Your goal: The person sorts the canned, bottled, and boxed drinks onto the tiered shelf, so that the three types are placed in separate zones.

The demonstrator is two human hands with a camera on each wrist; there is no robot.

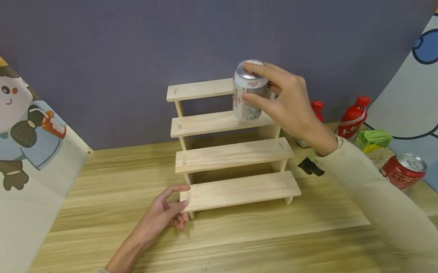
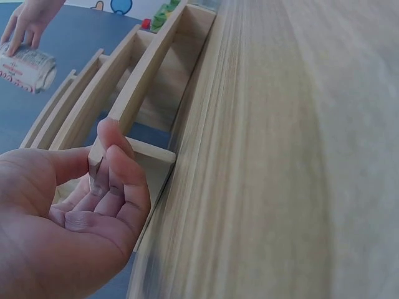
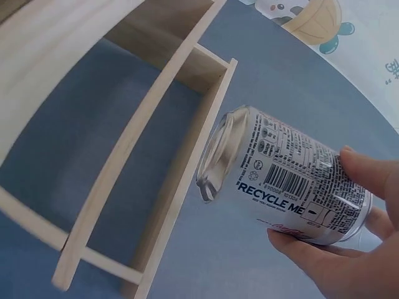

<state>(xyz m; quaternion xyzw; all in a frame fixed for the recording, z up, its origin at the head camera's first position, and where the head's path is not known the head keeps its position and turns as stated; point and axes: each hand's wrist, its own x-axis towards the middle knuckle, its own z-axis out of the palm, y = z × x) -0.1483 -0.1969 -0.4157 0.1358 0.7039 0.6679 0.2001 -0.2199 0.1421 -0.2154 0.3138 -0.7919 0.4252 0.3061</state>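
A silver-white soda can is held upright in my right hand, thumb on one side and fingers at the top and far side. It appears in front of the upper steps of a four-step wooden display rack. The right wrist view shows the can's barcode side, with its bottom end near the rack's top board. My left hand grips the left end of the lowest step; in the left wrist view its thumb and curled fingers pinch the board's corner.
Right of the rack stand a red-labelled bottle, a second red-capped bottle partly behind my right arm, a green pack and a red can. A dark blue panel rises behind the rack, with printed side walls.
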